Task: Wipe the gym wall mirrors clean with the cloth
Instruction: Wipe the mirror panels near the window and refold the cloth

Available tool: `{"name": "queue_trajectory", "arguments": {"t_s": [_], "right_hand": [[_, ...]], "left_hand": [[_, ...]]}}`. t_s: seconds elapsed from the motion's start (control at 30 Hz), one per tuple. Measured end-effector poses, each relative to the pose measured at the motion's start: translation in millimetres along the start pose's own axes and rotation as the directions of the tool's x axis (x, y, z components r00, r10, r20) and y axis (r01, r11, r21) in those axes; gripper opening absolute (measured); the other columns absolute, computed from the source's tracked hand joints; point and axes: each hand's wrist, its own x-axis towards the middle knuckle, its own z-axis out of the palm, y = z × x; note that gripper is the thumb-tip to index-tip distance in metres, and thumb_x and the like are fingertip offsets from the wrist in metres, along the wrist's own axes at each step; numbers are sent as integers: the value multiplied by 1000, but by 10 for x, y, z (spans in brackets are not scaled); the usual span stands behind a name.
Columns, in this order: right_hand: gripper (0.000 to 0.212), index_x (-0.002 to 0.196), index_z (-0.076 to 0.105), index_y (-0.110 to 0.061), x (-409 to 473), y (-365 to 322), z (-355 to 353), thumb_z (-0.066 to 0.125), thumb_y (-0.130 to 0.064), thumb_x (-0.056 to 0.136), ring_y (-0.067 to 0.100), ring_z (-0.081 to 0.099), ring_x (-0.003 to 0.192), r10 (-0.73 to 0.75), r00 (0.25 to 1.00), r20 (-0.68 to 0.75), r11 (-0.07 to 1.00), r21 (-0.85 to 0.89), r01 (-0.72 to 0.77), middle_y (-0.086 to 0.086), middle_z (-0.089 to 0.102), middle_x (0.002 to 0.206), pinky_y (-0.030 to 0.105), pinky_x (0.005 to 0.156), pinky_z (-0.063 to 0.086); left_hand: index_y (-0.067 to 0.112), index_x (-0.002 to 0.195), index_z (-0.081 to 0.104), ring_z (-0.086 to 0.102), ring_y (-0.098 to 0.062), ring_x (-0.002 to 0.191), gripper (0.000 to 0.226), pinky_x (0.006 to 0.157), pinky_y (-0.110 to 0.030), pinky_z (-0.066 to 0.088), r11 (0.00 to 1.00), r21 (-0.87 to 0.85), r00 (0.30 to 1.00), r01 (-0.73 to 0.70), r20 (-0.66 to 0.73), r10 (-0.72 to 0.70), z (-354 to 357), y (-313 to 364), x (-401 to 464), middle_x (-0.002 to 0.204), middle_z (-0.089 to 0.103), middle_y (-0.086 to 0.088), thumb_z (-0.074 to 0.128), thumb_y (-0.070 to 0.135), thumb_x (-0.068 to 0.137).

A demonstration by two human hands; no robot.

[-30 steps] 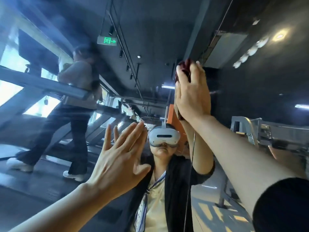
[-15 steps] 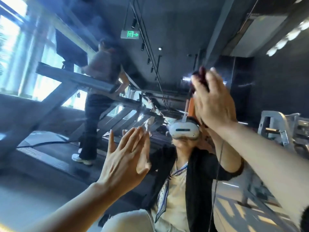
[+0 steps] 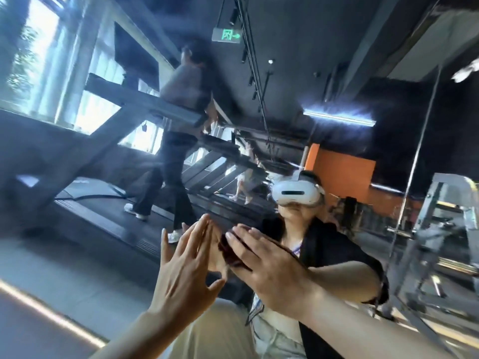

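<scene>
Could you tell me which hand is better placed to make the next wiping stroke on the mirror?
Right. The right hand presses the dark red cloth on the mirror; the left hand is bare.

Your left hand (image 3: 185,270) lies flat on the mirror (image 3: 77,268) at lower centre; just right of it your right hand (image 3: 269,268) presses the cloth (image 3: 229,251) against the glass. Your reflection (image 3: 321,260) sits behind both, a treadmill walker (image 3: 178,141) upper left.

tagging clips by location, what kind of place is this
Most likely a gym: a person walks on a treadmill reflected in the wall mirror, with a weight machine at right.
</scene>
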Motion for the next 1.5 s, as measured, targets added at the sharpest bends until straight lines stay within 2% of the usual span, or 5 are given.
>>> {"name": "queue_trajectory", "arguments": {"t_s": [0.3, 0.67, 0.93, 1.37, 1.5], "right_hand": [[41, 138, 57, -4, 996, 1622, -401, 52, -6, 98, 50, 41, 135, 665, 657, -355, 720, 75, -689, 31, 47, 142, 58, 108, 42], [45, 135, 60, -12, 794, -344, 274, 39, -12, 95, 38, 45, 139, -77, 996, -34, 988, 132, 80, 21, 51, 147, 48, 116, 37], [38, 133, 63, -7, 1734, 1033, -71, 57, -3, 95, 46, 48, 132, 528, 773, -352, 828, 10, -561, 27, 53, 141, 49, 108, 41], [48, 142, 54, -16, 408, -632, 238, 39, -17, 97, 36, 38, 144, -139, 981, 132, 986, 112, 125, 16, 45, 153, 48, 118, 34], [46, 143, 55, -14, 66, 378, -153, 51, -8, 97, 40, 44, 139, 153, 988, -31, 981, -116, -156, 22, 47, 149, 48, 118, 31]], "left_hand": [[14, 145, 48, 42, -17, 135, 98, 118, -59, 9, 999, -29, 996, 25, -89, -28, -109, -183, 185, 151, 48, -2, 68, 61, 62], [13, 150, 37, 53, -33, 130, 101, 111, -64, 22, 980, -47, 980, 194, -41, -196, 104, -611, -344, 152, 45, -11, 70, 61, 67], [11, 148, 42, 54, -34, 130, 109, 107, -72, 31, 981, -62, 980, 183, -69, -187, 49, -729, -223, 149, 49, -11, 92, 47, 59], [11, 152, 34, 47, -34, 134, 106, 110, -73, 25, 953, -172, 969, 248, 58, -242, 263, -376, -810, 155, 40, -12, 89, 38, 66], [8, 148, 42, 48, -36, 134, 105, 111, -72, 23, 967, -194, 986, 166, 37, -162, 223, -33, -632, 154, 42, -14, 91, 38, 61]]}}
